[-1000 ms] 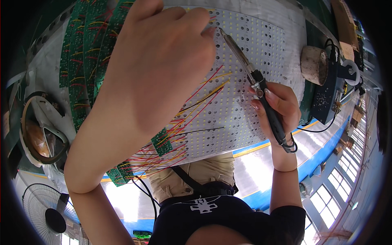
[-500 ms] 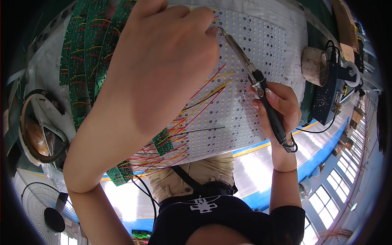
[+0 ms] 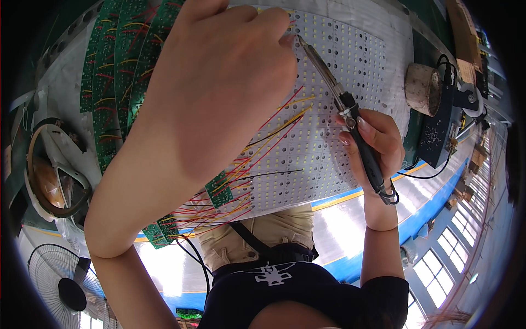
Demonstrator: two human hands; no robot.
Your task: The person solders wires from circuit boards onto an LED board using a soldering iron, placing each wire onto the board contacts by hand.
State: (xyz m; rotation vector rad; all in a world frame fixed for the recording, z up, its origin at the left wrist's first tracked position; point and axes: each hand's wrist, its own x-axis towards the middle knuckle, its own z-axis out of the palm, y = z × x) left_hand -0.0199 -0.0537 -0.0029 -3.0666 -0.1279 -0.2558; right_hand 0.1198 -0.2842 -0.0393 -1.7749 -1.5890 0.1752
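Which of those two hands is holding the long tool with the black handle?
The right hand: it grips the soldering iron by its black handle. The left hand is curled near the tip, not gripping the iron.

Daylight from windows; floor glare; dark, bent rim.

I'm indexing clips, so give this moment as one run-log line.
right hand: holds soldering iron, tip close to left hand | left hand: over white panel, grip hidden | wires: red, yellow, black over panel
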